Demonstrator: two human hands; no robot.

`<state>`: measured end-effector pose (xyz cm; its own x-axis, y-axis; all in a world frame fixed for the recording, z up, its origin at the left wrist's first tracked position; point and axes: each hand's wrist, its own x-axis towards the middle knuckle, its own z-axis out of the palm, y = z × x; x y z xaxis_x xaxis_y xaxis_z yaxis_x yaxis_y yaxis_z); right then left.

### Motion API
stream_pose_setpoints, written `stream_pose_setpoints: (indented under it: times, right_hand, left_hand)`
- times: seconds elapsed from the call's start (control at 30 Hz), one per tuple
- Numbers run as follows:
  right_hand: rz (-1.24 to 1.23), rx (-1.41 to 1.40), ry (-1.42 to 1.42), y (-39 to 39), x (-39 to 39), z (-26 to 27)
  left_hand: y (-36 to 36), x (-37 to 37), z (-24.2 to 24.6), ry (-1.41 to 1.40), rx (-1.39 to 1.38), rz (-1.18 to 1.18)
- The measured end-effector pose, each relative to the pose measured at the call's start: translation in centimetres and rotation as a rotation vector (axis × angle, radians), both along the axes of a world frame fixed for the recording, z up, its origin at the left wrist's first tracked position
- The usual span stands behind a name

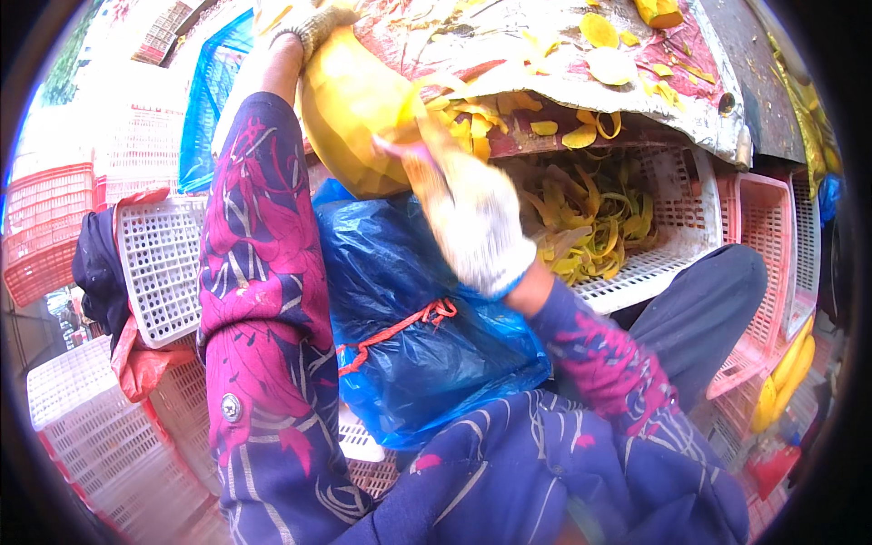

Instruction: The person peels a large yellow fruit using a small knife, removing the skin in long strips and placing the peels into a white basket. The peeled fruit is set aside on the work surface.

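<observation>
My left hand, in a knitted work glove, holds the far end of a large peeled yellow fruit or squash, which leans towards me over a blue plastic bag tied with orange-red string. A blurred pink-handled tool, seemingly a peeler, is held in my gloved right hand against the near right side of the fruit. Strips of yellow peel lie beside it at the edge of a covered table.
Below the table edge a white plastic crate holds many peel strips. Pink crates stand at the right, near long yellow fruit. White crates and red crates stand at the left. Round slices lie on the table.
</observation>
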<state>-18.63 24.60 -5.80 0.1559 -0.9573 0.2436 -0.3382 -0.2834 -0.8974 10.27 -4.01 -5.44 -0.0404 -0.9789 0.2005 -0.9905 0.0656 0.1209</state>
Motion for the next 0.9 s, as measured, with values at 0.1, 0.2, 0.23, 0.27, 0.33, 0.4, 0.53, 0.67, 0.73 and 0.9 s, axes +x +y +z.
stream_pose_setpoints:
  times: [0.1,0.2,0.23,0.27,0.33,0.4,0.53,0.67,0.73,0.9]
  right_hand:
    - [-0.081,-0.034,0.093,4.4,-0.8,-3.2]
    - [0.029,0.238,0.141,6.4,-2.3,-5.9]
    - [-0.014,0.332,-0.035,6.2,-2.5,-6.3]
    - [-0.080,0.167,-0.200,5.4,-2.8,-6.4]
    - [-0.135,0.150,-0.287,2.6,-2.7,-5.7]
    - [-0.081,0.067,-0.276,-2.2,-2.0,-4.5]
    - [0.148,0.300,-0.486,-11.1,0.0,-3.6]
    - [0.336,0.136,-0.273,-14.1,1.1,-4.4]
    - [0.332,-0.024,-0.321,-13.7,1.3,-4.7]
    - [0.085,-0.363,0.107,-11.4,1.8,-4.4]
  left_hand:
    - [-0.2,0.2,0.1,0.025,0.030,-0.056]
    - [0.1,0.0,0.1,0.018,-0.001,-0.028]
    - [0.5,-0.2,-0.1,-0.201,-0.097,0.037]
    - [0.7,-0.2,0.1,0.036,0.005,0.040]
    - [1.3,-0.3,0.0,0.310,0.108,0.028]
    - [1.6,-0.4,0.1,0.383,0.104,0.024]
    - [1.7,-0.3,0.4,0.456,0.162,0.083]
    - [2.2,-0.8,0.9,0.462,0.151,0.046]
    - [2.8,-1.2,1.3,0.561,0.202,0.070]
    - [3.1,-1.2,1.9,0.827,0.368,0.108]
